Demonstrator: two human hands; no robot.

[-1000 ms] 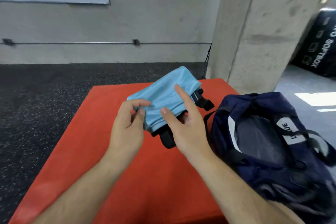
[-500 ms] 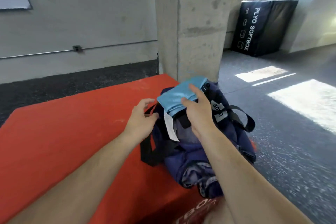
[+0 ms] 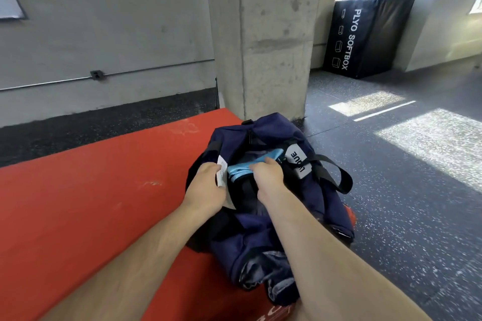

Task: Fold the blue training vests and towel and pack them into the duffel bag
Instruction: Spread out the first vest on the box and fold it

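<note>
Blue vest (image 3: 241, 171), a smooth light-blue folded bundle, lies partway inside the open mouth of the soft navy duffel bag (image 3: 320, 198). Your right hand (image 3: 268, 177) has its fingers curled over the vest's near end, gripping it. Your left hand (image 3: 206, 190) curls its fingers round the bag's left rim, beside a white label (image 3: 222, 173). Under the bag lies the red padded worktop (image 3: 91, 203); behind it stands a rough concrete pillar (image 3: 271, 47).

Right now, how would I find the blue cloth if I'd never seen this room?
Find the big red mat in front of the concrete pillar. A navy duffel bag sits on its right edge. The blue cloth in its open top is the only light-blue thing.
</note>
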